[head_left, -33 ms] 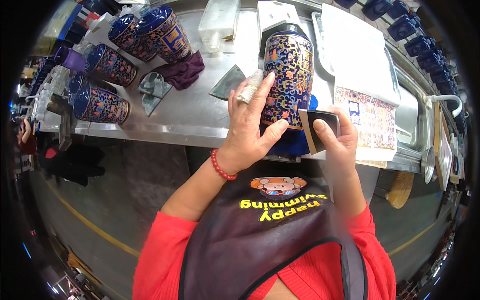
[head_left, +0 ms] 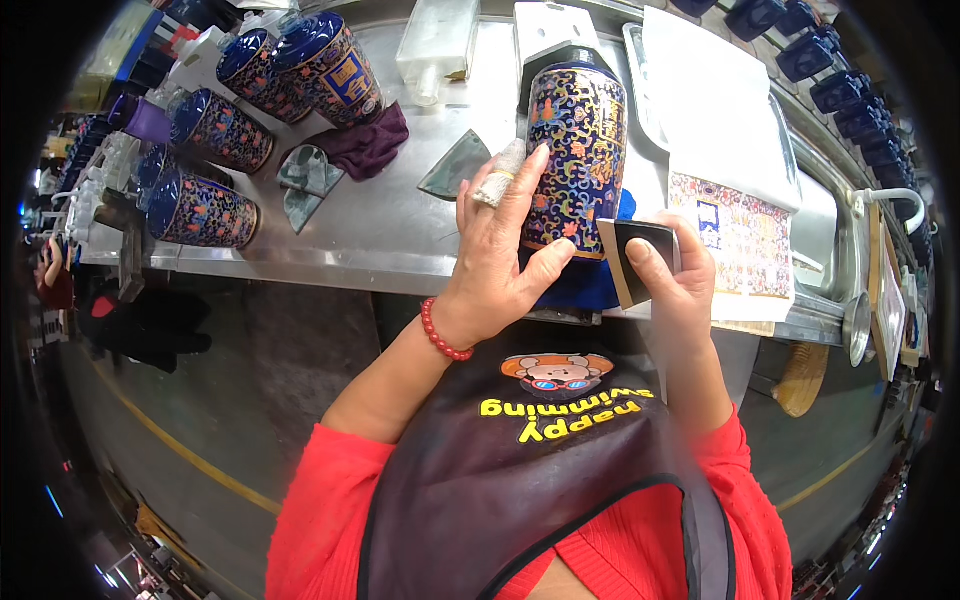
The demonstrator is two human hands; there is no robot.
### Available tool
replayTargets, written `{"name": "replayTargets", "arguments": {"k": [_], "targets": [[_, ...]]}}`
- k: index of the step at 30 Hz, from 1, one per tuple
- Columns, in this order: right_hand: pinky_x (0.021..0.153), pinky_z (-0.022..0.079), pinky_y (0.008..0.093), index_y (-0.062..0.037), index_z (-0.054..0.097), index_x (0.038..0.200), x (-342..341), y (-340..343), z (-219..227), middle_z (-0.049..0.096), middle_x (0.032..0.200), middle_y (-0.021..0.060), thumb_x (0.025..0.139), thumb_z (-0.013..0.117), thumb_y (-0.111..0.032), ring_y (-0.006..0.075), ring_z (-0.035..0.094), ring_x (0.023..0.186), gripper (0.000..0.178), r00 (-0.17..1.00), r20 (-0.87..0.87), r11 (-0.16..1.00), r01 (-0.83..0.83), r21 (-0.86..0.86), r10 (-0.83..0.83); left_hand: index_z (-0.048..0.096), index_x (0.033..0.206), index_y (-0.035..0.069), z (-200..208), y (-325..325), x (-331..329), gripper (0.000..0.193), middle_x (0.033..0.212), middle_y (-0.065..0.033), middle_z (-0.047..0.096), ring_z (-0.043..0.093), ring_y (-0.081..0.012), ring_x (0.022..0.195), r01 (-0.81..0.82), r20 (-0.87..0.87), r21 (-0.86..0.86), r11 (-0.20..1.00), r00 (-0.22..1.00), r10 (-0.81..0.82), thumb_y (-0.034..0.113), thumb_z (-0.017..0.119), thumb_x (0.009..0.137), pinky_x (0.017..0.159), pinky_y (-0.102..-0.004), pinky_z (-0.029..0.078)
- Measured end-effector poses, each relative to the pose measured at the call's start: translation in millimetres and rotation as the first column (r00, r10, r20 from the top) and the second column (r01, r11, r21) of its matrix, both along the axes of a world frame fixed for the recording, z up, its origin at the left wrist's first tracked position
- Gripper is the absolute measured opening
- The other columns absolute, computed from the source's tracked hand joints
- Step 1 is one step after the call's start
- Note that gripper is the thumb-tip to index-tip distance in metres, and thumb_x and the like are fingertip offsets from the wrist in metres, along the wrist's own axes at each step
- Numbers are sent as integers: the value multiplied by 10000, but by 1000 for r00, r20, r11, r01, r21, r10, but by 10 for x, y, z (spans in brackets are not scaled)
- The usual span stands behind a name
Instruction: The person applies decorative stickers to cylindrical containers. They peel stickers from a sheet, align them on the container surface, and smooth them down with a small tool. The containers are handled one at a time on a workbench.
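Note:
A dark blue bottle (head_left: 578,150) with a colourful floral pattern lies with its neck pointing away from me, at the front of the metal table. My left hand (head_left: 500,250) rests against its left side, fingers stretched out and thumb spread onto its near end. One finger has a white wrapping (head_left: 500,180) round it. In my right hand (head_left: 678,270) is a flat scraper (head_left: 640,250), black with a pale edge, pinched between thumb and fingers. Its edge stands at the bottle's lower right side; whether they touch I cannot tell. Blue cloth (head_left: 585,285) shows under the bottle.
Several patterned blue bottles (head_left: 215,130) stand at the left, near a purple cloth (head_left: 365,140). A dark triangular piece (head_left: 455,165) lies left of my hand. White paper (head_left: 715,110) and a printed pattern sheet (head_left: 755,240) lie at the right. A clear container (head_left: 438,45) stands behind.

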State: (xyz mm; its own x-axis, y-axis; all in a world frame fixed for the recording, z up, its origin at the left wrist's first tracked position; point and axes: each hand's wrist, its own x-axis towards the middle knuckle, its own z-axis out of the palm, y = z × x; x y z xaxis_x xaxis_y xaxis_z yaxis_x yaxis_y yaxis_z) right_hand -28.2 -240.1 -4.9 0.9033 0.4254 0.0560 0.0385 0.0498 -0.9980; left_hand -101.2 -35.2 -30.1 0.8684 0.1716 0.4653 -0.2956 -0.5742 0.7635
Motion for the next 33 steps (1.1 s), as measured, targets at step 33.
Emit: {"name": "replayTargets", "arguments": {"k": [33], "targets": [[770,381,388,-131,716,939,71,10,356,581,848,-6,674,775,-49,185,562,761,283,438,784,887,-74,-455,439,366,1548,-3,8,56,-4,707,1481,-211,464,389,-363,1385,86,-19,-192,978,996,-92,241,642,944,1195,-457,220]]}}
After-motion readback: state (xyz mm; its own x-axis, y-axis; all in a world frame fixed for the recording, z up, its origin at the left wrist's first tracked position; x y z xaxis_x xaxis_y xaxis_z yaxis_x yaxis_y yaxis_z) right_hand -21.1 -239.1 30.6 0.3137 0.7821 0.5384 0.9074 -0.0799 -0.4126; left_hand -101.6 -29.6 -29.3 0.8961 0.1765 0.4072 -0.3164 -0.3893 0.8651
